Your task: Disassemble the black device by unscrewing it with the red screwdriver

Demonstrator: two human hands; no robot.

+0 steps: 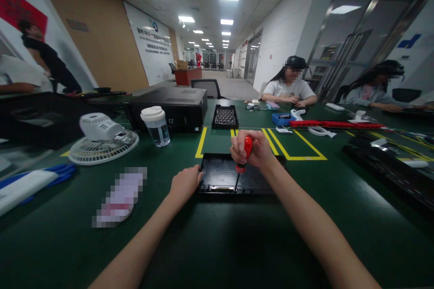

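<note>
A black rectangular plastic panel [217, 169] with a raised rim lies on the green table in front of me. My left hand [186, 181] is closed on the panel's left edge, its fingertips partly hidden by the rim. Over the panel's middle, my right hand [259, 149] wraps round the red handle of a screwdriver [248, 145]. The dark shaft points down, its tip at the panel's near rim beside a small shiny strip [221, 188]. Whether a screw sits under the tip, I cannot tell.
Beyond the panel stand a black tray of small parts [225, 116] and a black computer case [169, 104]. To the left are a lidded cup [156, 126], a white fan [103, 137] and blue gloves [50, 178]. A blue box [282, 119] stands right; people sit beyond.
</note>
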